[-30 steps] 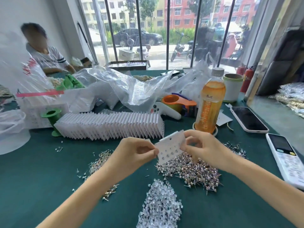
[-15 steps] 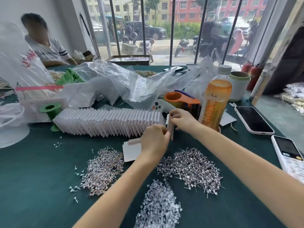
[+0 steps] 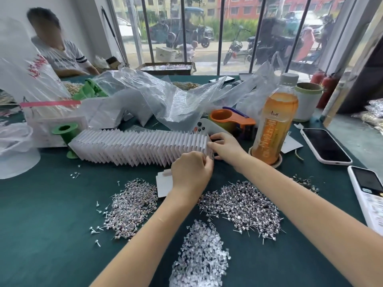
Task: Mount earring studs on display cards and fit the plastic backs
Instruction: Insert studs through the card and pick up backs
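Note:
A long row of white display cards (image 3: 134,147) stands fanned on the green table. Both hands are at its right end. My right hand (image 3: 224,147) holds the last card of the row, fingers curled round its edge. My left hand (image 3: 191,172) pinches the same end card from the near side. A blank white card (image 3: 164,183) lies flat, partly under my left hand. Two heaps of metal studs lie nearer me, one on the left (image 3: 132,206) and one on the right (image 3: 242,206). A pile of clear plastic backs (image 3: 201,255) sits near the front.
An orange drink bottle (image 3: 273,123) stands right of the row, with an orange tape dispenser (image 3: 230,119) behind. Two phones (image 3: 323,146) (image 3: 369,193) lie at the right edge. Clear plastic bags (image 3: 157,96) and a green spool (image 3: 65,131) crowd the back. Another person (image 3: 60,54) sits far left.
The filled card went from in front of me to the right end of the row. Both hands reached forward with it and now press it against the row.

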Action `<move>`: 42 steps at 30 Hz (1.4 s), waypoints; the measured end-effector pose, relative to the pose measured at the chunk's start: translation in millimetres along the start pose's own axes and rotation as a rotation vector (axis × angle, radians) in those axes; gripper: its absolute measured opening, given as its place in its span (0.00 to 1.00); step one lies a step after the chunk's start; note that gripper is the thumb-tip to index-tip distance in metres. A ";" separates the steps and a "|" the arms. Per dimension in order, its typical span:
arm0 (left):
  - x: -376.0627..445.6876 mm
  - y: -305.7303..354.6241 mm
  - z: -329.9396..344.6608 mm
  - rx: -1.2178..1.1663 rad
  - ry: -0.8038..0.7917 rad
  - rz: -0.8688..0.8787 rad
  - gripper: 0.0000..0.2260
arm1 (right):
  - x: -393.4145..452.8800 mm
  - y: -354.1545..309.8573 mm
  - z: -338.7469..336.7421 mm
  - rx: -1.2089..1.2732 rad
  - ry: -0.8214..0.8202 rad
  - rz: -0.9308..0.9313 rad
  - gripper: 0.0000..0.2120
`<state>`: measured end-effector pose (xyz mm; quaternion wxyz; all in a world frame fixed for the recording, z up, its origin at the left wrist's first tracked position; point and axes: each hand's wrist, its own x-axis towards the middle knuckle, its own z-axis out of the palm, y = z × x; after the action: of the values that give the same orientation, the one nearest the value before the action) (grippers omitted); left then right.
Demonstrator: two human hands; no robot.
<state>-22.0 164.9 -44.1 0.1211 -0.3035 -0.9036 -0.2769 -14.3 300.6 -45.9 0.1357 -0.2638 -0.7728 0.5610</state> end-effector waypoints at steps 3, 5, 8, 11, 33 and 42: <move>-5.1 -13.2 -12.3 0.031 -0.031 0.012 0.14 | -2.5 2.4 -2.5 -0.060 0.062 -0.039 0.18; -8.6 -30.4 -25.7 0.047 -0.063 0.039 0.13 | -10.5 2.3 -7.9 -0.144 0.170 -0.128 0.17; -17.8 -61.5 -47.7 0.052 -0.169 0.122 0.09 | -36.9 -0.7 -15.3 -0.279 0.322 -0.375 0.10; -32.2 -84.2 -60.2 0.079 -0.261 0.223 0.08 | -67.4 -8.3 -12.7 -0.516 0.110 -0.595 0.06; -49.7 -85.6 -68.5 0.097 0.047 0.386 0.11 | -98.8 -5.6 27.1 -0.758 0.010 -0.655 0.21; -67.2 -90.2 -92.2 -1.218 -0.223 -0.537 0.02 | -125.6 -29.1 61.0 0.201 -0.142 -0.095 0.04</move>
<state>-20.0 19.9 -33.3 -0.2388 -0.1092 -0.6373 -0.7244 50.9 175.0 -28.1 0.1327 -0.1715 -0.7320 0.6458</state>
